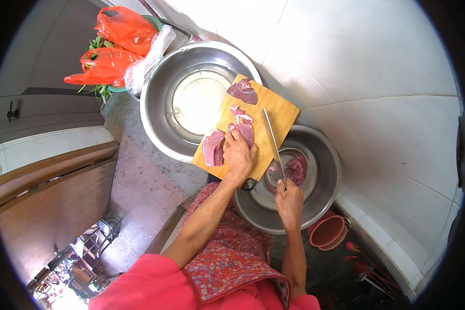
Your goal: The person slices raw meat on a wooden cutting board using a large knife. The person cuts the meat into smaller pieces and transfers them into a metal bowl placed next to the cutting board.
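Note:
My left hand [236,157] presses with curled fingers on a piece of pink meat [246,132] on the wooden cutting board [279,111]. Another meat slice [212,149] lies left of it, and a darker piece [243,92] sits near the board's upper corner. My right hand [289,201] is closed round the handle of a long knife [271,134], its blade upright in the picture along the board's right part. The board rests over the rim of a large steel basin [155,103]. Below its right side, a second basin [320,201] holds dark meat [296,172] in liquid.
Orange plastic bags [116,67], a clear bag [144,72] and leafy greens [101,90] are at upper left on a green container. A tiled wall [377,129] runs along the right. A red bucket [323,232] stands at lower right. A wooden board edge [46,170] borders the left.

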A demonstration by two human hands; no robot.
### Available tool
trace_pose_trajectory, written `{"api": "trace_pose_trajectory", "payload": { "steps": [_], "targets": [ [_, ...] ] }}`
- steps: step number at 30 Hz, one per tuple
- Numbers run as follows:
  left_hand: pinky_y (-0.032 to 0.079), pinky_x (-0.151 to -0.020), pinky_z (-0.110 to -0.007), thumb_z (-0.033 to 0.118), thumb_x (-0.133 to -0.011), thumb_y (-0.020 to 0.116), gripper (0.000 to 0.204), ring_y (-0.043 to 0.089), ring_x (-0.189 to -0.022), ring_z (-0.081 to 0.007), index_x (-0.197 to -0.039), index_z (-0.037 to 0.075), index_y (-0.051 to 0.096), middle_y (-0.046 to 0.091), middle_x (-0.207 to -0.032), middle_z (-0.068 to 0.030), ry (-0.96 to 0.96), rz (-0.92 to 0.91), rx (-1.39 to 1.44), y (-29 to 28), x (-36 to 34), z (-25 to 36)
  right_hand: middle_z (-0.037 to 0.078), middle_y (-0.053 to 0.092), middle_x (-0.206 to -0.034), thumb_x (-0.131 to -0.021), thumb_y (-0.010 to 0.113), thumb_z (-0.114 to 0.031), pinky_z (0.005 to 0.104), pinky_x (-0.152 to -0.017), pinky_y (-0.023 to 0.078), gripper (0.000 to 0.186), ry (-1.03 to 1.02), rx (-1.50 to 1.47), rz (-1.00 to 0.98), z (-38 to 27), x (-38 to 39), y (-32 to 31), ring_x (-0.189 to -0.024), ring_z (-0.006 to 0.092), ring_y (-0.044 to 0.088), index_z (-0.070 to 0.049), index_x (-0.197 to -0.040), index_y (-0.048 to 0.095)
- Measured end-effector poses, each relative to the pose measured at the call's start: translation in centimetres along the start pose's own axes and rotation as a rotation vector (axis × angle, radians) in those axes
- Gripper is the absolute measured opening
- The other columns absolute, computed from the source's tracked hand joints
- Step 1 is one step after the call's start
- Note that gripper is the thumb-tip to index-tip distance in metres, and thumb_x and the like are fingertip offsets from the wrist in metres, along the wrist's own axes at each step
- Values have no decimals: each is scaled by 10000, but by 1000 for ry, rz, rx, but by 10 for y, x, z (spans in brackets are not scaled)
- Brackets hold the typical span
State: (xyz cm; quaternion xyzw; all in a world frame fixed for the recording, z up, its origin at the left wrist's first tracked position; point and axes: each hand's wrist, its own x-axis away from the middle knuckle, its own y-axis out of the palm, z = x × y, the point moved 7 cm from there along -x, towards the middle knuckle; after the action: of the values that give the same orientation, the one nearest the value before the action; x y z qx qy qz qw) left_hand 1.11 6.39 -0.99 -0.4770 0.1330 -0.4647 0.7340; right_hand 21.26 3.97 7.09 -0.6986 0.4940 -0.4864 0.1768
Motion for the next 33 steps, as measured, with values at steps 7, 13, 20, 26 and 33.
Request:
{"api": "trace_pose_trajectory", "payload": {
  "steps": [7,13,20,26,33],
  "targets": [
    [537,-825,-403,72,-730,686,594,650,-919,-286,-1292,-40,528,653,-1088,-150,-144,-205,647,-32,-7,-36,287,659,-802,-967,553,-225,570,-745,474,260,-91,-38,-73,-12,-15,10,-807,502,636,-4,-897,671],
    [526,-924,-284,-80,-687,594,755,612,-1091,-169,-1426,59,519,634,-1241,-52,-311,-544,1331,-68,9,-42,304,660,-840,-958,550,-216,589,-765,479,250,-144,-12,-159,-27,-33,39,-846,509,641,-6,-930,682],
    [490,-876,-335,-2,-753,725,649,583,-1096,-192,-1374,104,571,591,-1206,-64,282,-265,716,-49,-6,-20,312,651,-842,-968,560,-230,566,-753,474,281,-14,-140,-91,2,-33,23,-855,512,639,15,-915,687],
    [394,-1039,-450,33,-669,752,783,478,-1283,-368,-1417,115,535,514,-1348,-160,513,-126,-292,-18,8,-2,293,632,-781,-966,577,-215,527,-697,467,269,-19,-134,-74,17,-34,6,-758,492,616,26,-904,678],
    [440,-1001,-501,63,-795,735,522,525,-1216,-399,-1291,-1,584,556,-1299,-187,599,-42,82,-27,9,20,271,655,-774,-935,579,-168,543,-713,493,190,-128,47,-42,3,-7,-11,-775,474,648,0,-952,665]
  ]
}}
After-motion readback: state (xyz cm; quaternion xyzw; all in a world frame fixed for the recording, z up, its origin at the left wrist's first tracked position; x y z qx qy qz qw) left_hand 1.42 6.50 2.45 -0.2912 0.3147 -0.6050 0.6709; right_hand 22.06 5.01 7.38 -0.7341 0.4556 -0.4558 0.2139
